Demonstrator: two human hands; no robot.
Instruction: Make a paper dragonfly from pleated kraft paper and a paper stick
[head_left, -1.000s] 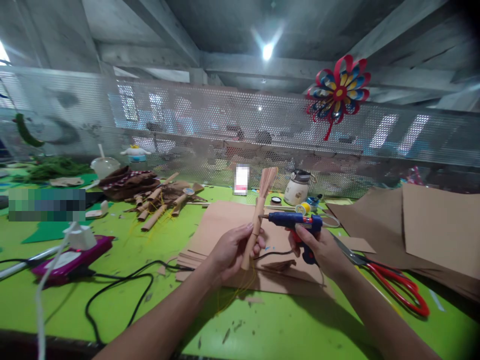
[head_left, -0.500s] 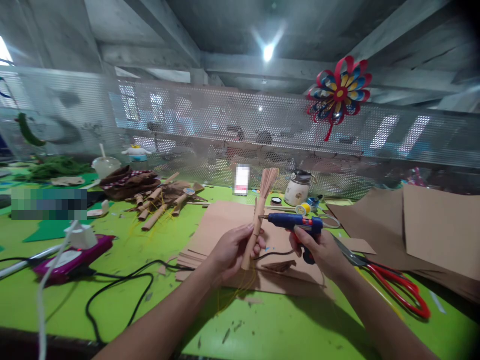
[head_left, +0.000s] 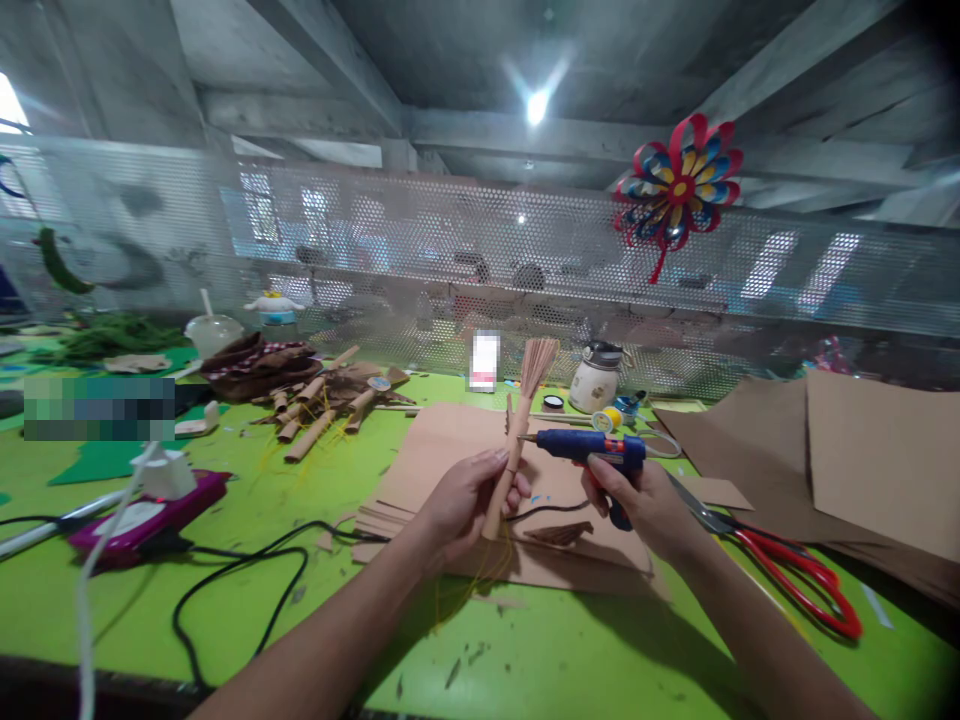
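Note:
My left hand is closed round the lower part of a brown paper roll, which leans slightly right and ends in a fringed top. Yellow threads hang below it. In my right hand is a blue glue gun, its nozzle pointing left at the side of the roll, touching it or very close. Beneath both hands lies a sheet of brown paper, with a crumpled brown scrap on it.
Red-handled scissors and large brown sheets lie at right. A jar and yellow spool stand behind the glue gun. More paper rolls are at back left, with a purple power strip and black cable nearer.
The paper roll and my left hand have shifted very slightly; the glue gun stays almost in place at the roll's side.

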